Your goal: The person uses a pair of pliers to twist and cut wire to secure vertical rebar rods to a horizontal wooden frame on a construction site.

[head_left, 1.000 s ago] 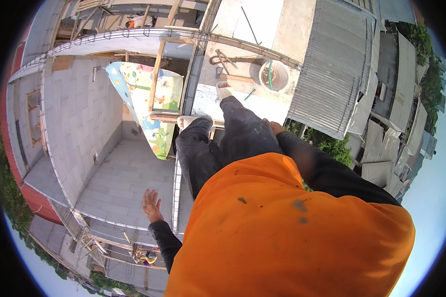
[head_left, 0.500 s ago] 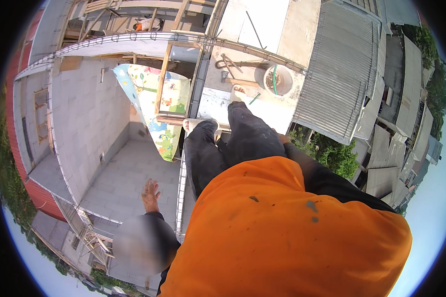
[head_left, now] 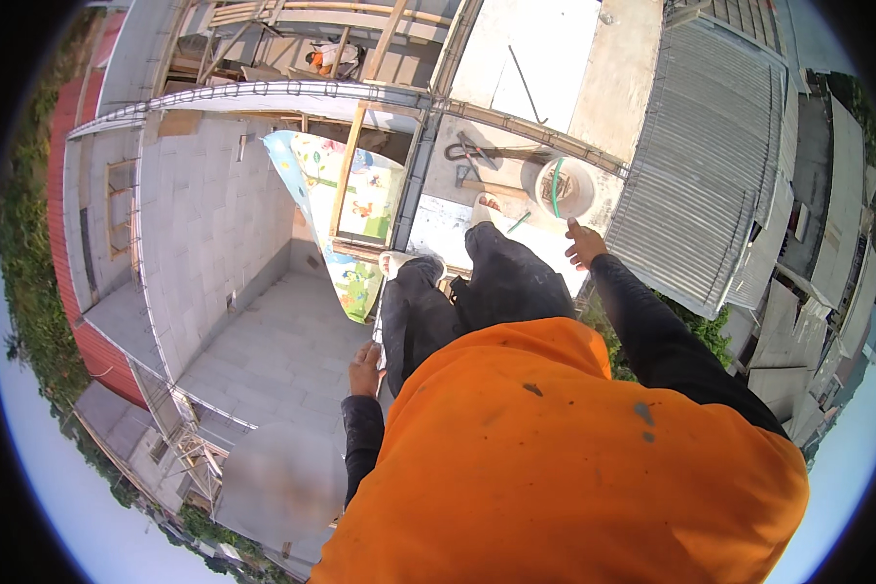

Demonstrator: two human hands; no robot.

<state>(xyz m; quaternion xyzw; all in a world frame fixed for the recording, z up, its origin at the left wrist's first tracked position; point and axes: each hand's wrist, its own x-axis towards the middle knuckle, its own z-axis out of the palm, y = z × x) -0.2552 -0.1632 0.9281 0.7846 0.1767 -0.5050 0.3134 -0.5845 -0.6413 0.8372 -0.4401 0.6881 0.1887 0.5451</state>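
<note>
My right hand is held out just below a white bucket, apart from it, with its fingers loosely spread and nothing visible in them. A green strip lies across the bucket, and loose bits that I cannot make out sit inside. Left of the bucket are a hammer with a wooden handle and a dark long-handled tool. A short green piece lies near my foot. My left hand is low at my left side, beside the rebar along the wall top, its fingers apart and seemingly empty.
I stand high on a narrow wall top and boards. To my left is a deep drop to a grey block floor. A patterned sheet and wooden frame stand ahead; a corrugated roof lies right. A person is below.
My right hand has come out from beside my leg and reached forward toward the bucket. My left hand has moved in from over the drop to near my leg. The view has shifted slightly.
</note>
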